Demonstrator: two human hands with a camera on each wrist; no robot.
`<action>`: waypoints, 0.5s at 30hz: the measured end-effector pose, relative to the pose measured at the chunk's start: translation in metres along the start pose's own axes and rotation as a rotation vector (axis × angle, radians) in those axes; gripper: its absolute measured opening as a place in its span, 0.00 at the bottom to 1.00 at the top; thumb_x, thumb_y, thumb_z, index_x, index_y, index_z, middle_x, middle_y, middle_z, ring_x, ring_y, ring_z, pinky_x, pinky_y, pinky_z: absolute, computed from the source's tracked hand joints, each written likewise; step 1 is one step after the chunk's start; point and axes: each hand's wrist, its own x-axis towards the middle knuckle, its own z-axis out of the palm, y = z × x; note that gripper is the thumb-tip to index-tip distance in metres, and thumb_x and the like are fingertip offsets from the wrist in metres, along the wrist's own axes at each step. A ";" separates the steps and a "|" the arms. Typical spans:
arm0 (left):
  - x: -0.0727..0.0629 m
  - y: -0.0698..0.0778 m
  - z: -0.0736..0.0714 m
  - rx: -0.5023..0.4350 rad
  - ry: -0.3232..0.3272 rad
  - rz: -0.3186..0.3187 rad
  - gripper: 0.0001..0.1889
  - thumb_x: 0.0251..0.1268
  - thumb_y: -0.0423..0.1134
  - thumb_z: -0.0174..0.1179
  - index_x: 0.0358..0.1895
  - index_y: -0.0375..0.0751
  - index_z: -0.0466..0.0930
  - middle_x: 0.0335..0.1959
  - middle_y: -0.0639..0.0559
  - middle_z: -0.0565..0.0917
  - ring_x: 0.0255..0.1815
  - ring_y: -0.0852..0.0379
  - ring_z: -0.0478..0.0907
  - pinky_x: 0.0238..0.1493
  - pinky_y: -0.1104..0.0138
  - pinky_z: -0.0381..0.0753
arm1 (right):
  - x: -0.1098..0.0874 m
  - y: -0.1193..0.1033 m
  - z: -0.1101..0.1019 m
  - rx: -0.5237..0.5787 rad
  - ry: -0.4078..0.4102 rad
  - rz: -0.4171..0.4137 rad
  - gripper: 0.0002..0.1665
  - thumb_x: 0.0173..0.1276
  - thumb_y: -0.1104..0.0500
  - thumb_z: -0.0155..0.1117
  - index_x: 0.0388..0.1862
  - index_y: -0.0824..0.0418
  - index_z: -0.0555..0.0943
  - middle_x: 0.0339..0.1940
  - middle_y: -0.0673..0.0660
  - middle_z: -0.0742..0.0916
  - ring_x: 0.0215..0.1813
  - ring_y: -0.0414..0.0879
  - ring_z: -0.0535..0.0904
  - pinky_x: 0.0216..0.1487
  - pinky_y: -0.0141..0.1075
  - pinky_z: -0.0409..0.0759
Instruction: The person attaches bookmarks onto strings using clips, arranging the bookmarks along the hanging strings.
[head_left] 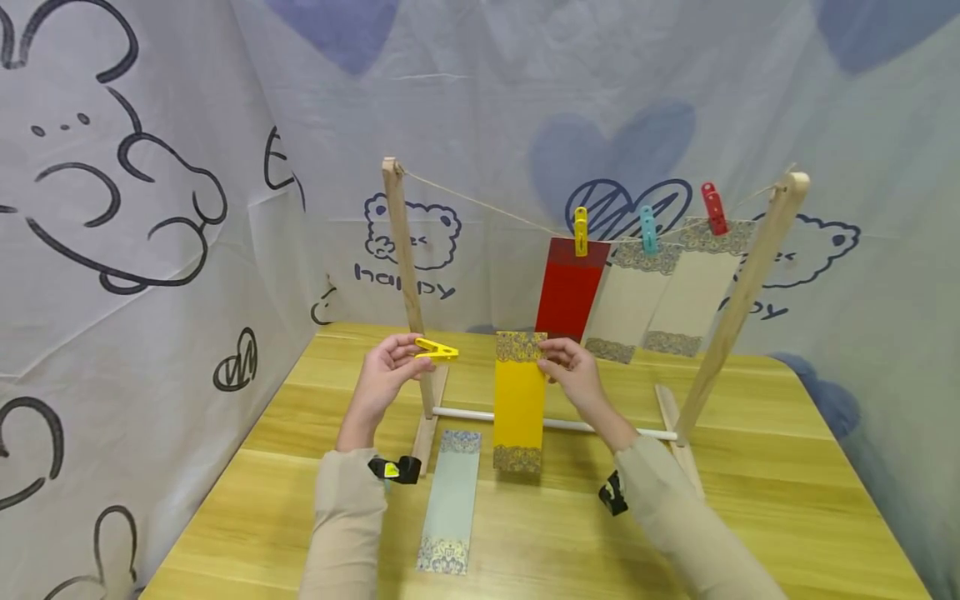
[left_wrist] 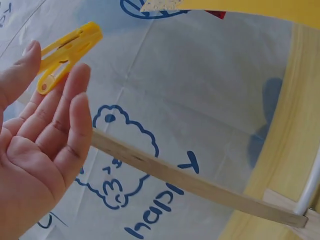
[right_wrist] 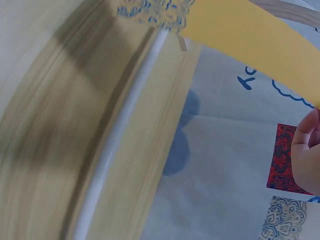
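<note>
Between thumb and fingers my left hand pinches a yellow clothespin, near the rack's left post; the left wrist view shows the clothespin too. My right hand pinches the upper right edge of a yellow paper strip with patterned ends, which hangs upright over the table. In the right wrist view the strip crosses the top, and only part of the hand shows. A pale blue-grey strip with patterned ends lies on the table below the hands.
A string spans two wooden posts. On its right half hang a red strip and two cream strips, held by yellow, blue and red clothespins. A white rod joins the posts low down. Printed cloth hangs behind.
</note>
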 end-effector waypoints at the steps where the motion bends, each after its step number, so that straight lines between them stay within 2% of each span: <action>1: 0.001 0.002 0.001 -0.005 0.007 0.005 0.19 0.59 0.25 0.55 0.53 0.23 0.65 0.42 0.38 0.78 0.33 0.60 0.79 0.36 0.66 0.79 | 0.001 -0.001 0.000 0.000 -0.005 -0.001 0.13 0.62 0.71 0.56 0.45 0.75 0.74 0.33 0.55 0.83 0.28 0.40 0.75 0.26 0.33 0.75; 5: 0.006 0.007 0.004 -0.049 0.006 0.022 0.19 0.58 0.24 0.54 0.53 0.23 0.65 0.46 0.33 0.76 0.33 0.59 0.80 0.38 0.66 0.78 | 0.004 -0.005 -0.001 0.019 -0.025 -0.014 0.12 0.63 0.72 0.54 0.46 0.76 0.73 0.33 0.55 0.82 0.28 0.41 0.74 0.25 0.32 0.76; 7: 0.008 0.010 0.006 -0.070 0.000 0.029 0.19 0.58 0.23 0.54 0.53 0.23 0.64 0.47 0.31 0.74 0.33 0.58 0.80 0.40 0.65 0.78 | 0.007 -0.007 -0.001 0.017 -0.034 -0.025 0.12 0.63 0.72 0.54 0.46 0.76 0.73 0.35 0.59 0.82 0.29 0.41 0.75 0.27 0.37 0.78; 9: 0.011 0.013 0.008 -0.084 -0.002 0.032 0.19 0.58 0.23 0.54 0.53 0.23 0.65 0.47 0.30 0.74 0.33 0.58 0.80 0.41 0.65 0.78 | 0.010 -0.010 -0.001 0.023 -0.037 -0.037 0.12 0.63 0.72 0.53 0.46 0.76 0.73 0.35 0.59 0.82 0.30 0.41 0.75 0.28 0.38 0.79; 12: 0.015 0.017 0.012 -0.087 0.002 0.030 0.19 0.58 0.22 0.53 0.54 0.23 0.64 0.47 0.30 0.74 0.33 0.58 0.80 0.41 0.63 0.78 | 0.014 -0.016 -0.002 0.044 -0.030 -0.041 0.12 0.63 0.72 0.53 0.46 0.77 0.72 0.34 0.56 0.82 0.30 0.41 0.75 0.29 0.37 0.79; 15: 0.020 0.021 0.015 -0.072 0.009 0.026 0.19 0.58 0.23 0.53 0.53 0.23 0.64 0.46 0.31 0.74 0.32 0.58 0.80 0.41 0.63 0.78 | 0.018 -0.021 -0.003 0.072 -0.027 -0.053 0.13 0.64 0.72 0.53 0.46 0.78 0.71 0.32 0.51 0.81 0.30 0.41 0.75 0.27 0.31 0.78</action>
